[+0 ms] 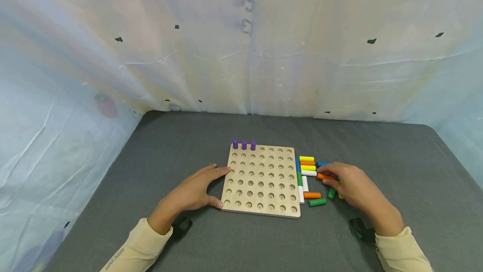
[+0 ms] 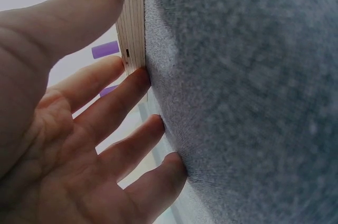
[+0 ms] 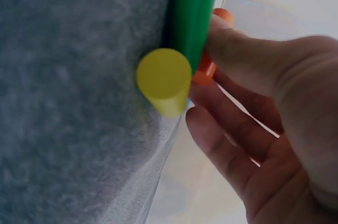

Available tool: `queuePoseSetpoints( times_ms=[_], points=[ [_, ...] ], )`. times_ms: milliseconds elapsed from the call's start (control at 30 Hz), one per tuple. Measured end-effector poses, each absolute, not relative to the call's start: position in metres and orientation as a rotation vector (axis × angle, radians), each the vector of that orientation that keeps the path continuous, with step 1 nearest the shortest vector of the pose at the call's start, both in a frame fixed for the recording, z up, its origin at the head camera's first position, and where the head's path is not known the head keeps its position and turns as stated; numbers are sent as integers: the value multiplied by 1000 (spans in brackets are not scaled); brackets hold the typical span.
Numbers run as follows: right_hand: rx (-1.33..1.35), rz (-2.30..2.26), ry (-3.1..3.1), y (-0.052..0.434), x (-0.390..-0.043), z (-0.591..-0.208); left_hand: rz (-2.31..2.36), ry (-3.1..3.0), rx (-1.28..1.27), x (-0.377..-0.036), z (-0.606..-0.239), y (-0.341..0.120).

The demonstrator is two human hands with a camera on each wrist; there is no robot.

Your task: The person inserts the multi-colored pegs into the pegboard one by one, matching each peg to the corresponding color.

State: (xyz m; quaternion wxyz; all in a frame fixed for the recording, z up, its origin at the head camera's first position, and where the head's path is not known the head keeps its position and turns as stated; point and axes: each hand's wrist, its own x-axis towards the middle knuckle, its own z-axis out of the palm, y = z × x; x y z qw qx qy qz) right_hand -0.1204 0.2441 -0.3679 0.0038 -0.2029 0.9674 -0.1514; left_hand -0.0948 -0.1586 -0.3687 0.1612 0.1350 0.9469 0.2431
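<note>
"Head view: at a grey table [image 1: 181, 146], a person's right hand [image 1: 351, 184] pinches an orange peg [image 1: 324, 176] amid a scatter of coloured pegs [image 1: 308, 168], to the right of a wooden board [image 1: 256, 169]. What does the grip look like up close?"

"Right wrist view: the thumb bends against one side of the peg, fingers curl in from the other, and orange shows past the thumb at both ends. The gap is only as wide as the peg. A green peg [image 3: 193, 12] and a yellow peg [image 3: 164, 73] sit nearer the camera, so whether the orange one is clear of the table cannot be told."

"And the left hand [image 1: 192, 190]?"

"Fingers spread and loosely bent, thumb and forefinger touching the board's left edge, nothing grasped. Three purple pegs [image 1: 244, 145] stand upright in the far row, at its left end."

"How is the orange peg likely to handle?"

"Light and stiff, by the look of it; wood or plastic, the pictures do not settle which. It seems hard to break, but its smooth round side could roll on the table or twist between the fingertips."

"Best place to take hold?"

"Around the middle, judging by its shape, thumb opposite two fingers, with a light squeeze. The board looks rigid and heavier than any peg, best steadied by its edges."
</note>
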Motion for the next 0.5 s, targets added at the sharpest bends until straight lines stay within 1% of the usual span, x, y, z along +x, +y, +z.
queuePoseSetpoints(
  times_ms=[500],
  points=[
    [-722,-569,3069,247,-118,-368,694,2708,374,-94,-368,-158]
  ],
)
